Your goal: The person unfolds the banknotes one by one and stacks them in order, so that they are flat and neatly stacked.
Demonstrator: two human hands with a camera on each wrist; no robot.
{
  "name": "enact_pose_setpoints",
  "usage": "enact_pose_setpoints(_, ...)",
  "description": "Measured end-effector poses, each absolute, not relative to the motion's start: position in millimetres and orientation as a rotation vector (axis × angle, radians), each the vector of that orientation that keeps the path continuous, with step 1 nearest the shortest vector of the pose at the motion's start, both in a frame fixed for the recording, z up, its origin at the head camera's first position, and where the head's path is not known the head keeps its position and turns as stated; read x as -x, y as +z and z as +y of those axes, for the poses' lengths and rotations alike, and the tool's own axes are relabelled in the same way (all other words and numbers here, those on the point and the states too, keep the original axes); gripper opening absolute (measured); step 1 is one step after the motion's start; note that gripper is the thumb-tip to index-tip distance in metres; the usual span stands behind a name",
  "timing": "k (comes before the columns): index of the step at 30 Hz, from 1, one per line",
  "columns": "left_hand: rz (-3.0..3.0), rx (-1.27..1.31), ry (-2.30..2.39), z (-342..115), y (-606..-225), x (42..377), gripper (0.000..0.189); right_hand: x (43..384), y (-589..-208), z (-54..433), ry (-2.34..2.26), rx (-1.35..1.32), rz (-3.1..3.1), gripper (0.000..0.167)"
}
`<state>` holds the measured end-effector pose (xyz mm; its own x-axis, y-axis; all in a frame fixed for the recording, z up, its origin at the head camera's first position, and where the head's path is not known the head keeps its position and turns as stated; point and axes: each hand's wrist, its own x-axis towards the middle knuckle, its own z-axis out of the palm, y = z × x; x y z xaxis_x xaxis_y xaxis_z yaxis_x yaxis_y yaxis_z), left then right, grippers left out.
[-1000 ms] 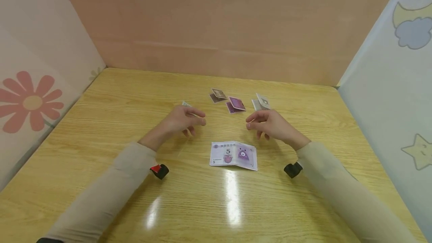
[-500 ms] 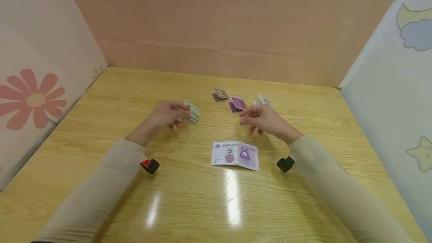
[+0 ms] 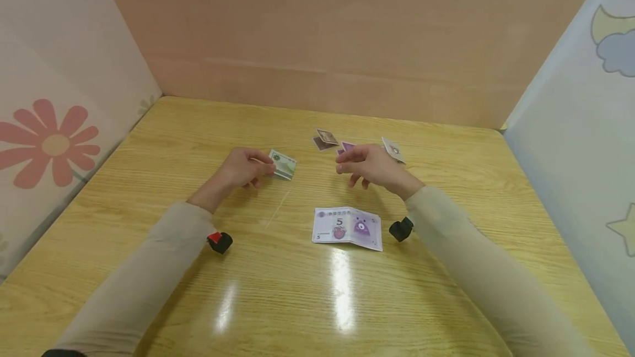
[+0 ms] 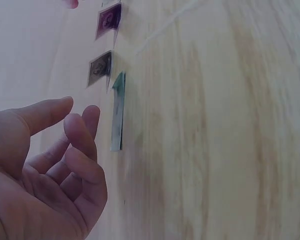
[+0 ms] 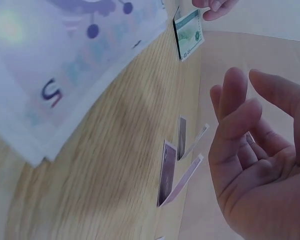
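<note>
My left hand [image 3: 244,168] hovers at the left edge of a folded green play banknote [image 3: 284,165]. In the left wrist view the thumb and fingers [image 4: 81,135] are loosely bent with nothing between them, and the green banknote [image 4: 118,112] stands just beyond. My right hand [image 3: 369,165] is over the table in front of a folded purple banknote [image 3: 349,147], partly hiding it. The right wrist view shows a gap between its thumb and fingers [image 5: 235,120], which hold nothing. Nearer me lies a creased pale purple 5 banknote [image 3: 342,226], with another edge showing beneath it.
A folded brown banknote [image 3: 326,139] stands at the back, left of the purple one. A folded grey-white banknote [image 3: 393,150] is behind my right wrist. Upright panels enclose the wooden table [image 3: 278,291] at the back [image 3: 322,43], left and right.
My left hand has moved left, off the green banknote, which now shows more fully. My right hand has shifted left and away from me, from the grey-white banknote toward the purple one.
</note>
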<state>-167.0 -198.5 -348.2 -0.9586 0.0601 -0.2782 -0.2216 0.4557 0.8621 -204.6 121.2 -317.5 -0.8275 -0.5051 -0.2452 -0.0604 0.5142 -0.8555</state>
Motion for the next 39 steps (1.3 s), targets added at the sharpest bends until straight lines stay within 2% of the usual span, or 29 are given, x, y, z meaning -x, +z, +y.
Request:
enact_pose_setpoints(14,2.444,0.233,1.466,-202,-361,168,0.022,220,-322,87,-1.299,0.479,2.224,0.037)
enact_pose_setpoints(29,2.532,0.206,1.393,-190,-370,173,0.021,231,-325,47,-1.265,0.429,2.208,0.025)
enact_pose_setpoints(39,2.545,0.238,1.360,-179,-368,172,0.017,236,-326,31,-1.144,0.249,2.321,0.019)
